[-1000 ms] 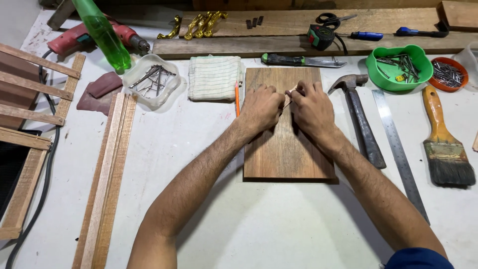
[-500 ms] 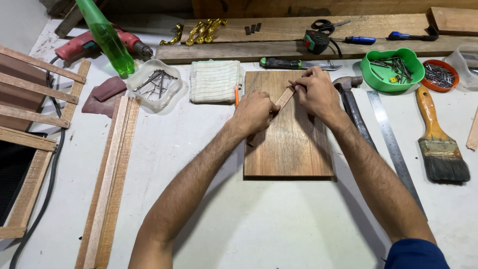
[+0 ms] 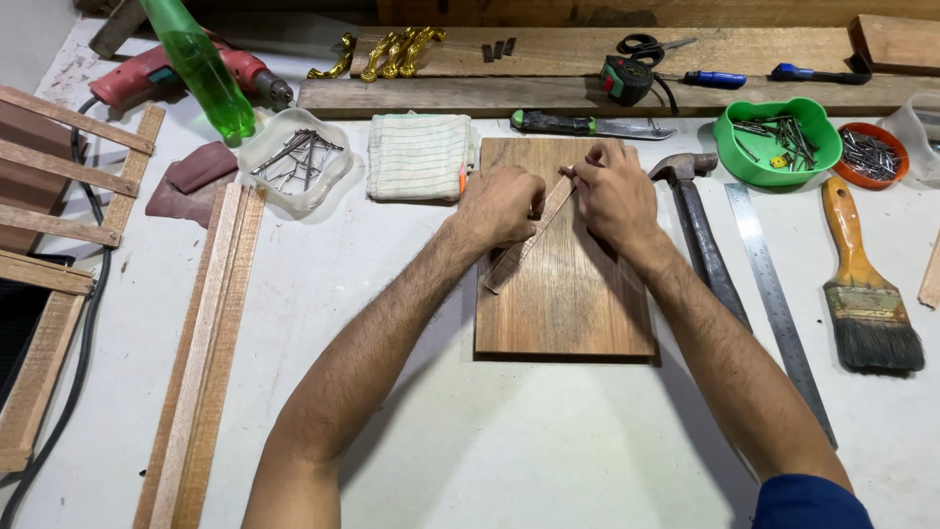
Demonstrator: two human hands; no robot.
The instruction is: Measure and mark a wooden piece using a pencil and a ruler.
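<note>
No packages, signs or screens are to be seen. One small label only is shown: a red patch on the black tape measure (image 3: pixel 627 80), far, right of centre.

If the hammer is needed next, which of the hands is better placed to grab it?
Probably the right hand: the hammer lies just beside it, right of the wooden board. The left hand sits on the board's far side.

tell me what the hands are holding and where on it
Both hold one thin, narrow wooden strip lying diagonally over the flat brown wooden board: right hand pinches its upper end, left hand grips its middle.
</note>
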